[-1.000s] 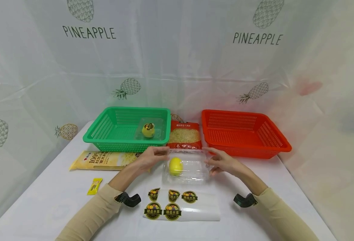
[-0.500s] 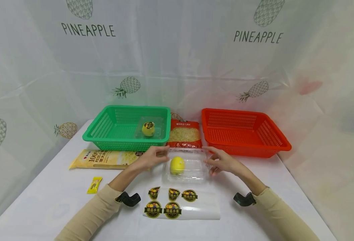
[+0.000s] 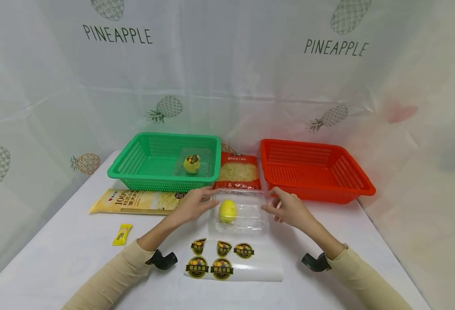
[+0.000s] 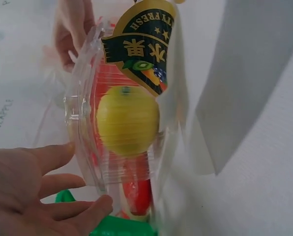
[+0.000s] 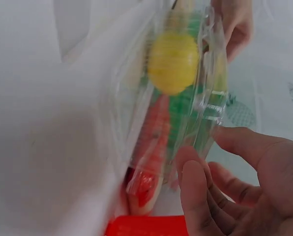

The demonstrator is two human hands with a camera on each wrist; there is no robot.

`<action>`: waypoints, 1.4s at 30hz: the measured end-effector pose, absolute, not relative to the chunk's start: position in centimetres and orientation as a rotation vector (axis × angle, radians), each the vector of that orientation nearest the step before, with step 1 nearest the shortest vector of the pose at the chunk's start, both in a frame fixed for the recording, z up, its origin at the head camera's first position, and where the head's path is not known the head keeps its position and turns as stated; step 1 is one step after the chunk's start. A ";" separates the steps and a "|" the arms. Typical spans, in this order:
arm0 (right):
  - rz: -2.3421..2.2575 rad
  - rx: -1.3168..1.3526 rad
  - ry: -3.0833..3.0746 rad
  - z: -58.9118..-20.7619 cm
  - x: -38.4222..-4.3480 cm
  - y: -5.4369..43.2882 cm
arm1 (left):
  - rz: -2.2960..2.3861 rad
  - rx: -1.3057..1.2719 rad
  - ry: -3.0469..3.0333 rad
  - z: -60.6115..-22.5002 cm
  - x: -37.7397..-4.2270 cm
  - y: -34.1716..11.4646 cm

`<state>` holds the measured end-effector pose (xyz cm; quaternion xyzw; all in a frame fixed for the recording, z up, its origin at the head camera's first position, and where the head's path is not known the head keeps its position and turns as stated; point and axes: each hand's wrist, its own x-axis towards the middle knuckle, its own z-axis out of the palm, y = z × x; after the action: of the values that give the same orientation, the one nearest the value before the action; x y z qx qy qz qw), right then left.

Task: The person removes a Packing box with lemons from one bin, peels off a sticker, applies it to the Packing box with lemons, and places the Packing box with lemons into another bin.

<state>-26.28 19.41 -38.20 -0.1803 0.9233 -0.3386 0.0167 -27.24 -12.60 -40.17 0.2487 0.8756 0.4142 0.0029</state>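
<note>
A clear plastic clamshell box (image 3: 246, 215), its lid lying over it, rests on the white table with a yellow lemon-like fruit (image 3: 227, 211) inside. At its left side, my left hand (image 3: 195, 206) has loosely spread fingers, with fingertips touching the box's edge. My right hand (image 3: 289, 209) is at the opposite side, its thumb by the rim and its fingers bent loosely by the corner. Neither hand visibly grips the box. In front of it lies a sheet of round black-and-gold fruit stickers (image 3: 233, 260), two of them partly lifted.
Behind are a green basket (image 3: 161, 183) with a stickered fruit in another clear box (image 3: 205, 168), a red pasta bag (image 3: 238, 172) and a red basket (image 3: 316, 193). A long yellow pasta packet (image 3: 134, 202) and a small yellow sachet (image 3: 122, 234) lie left.
The right hand's index finger has drawn back slightly from the box's rear corner. The fruit rolled a little to the right, then stayed. The left hand has barely shifted.
</note>
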 end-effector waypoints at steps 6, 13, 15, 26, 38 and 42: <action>-0.969 -0.670 2.868 -37.5 -24.2 18.5 | 1.285 0.823 2.837 -40.3 -26.5 -12.7; -0.885 -0.808 2.752 -37.1 -21.4 17.8 | 1.299 1.054 2.930 -39.1 -23.8 -12.7; -0.857 -0.838 2.700 -37.3 -20.8 17.5 | 1.304 1.150 2.886 -38.8 -22.9 -12.7; -0.766 -0.815 2.653 -38.6 -19.7 16.6 | 0.910 1.299 2.714 -39.5 -20.4 -12.6; -0.801 -0.770 2.604 -40.5 -19.6 16.0 | 0.519 1.210 2.672 -40.5 -19.7 -12.6; -0.801 -0.772 2.603 -40.8 -19.5 15.9 | 0.481 1.208 2.673 -41.1 -19.5 -12.8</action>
<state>-19.51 15.91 -40.77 -0.2693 0.9085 -0.2795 0.1547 -19.48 -12.77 -41.10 0.4048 0.8961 0.1611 0.0844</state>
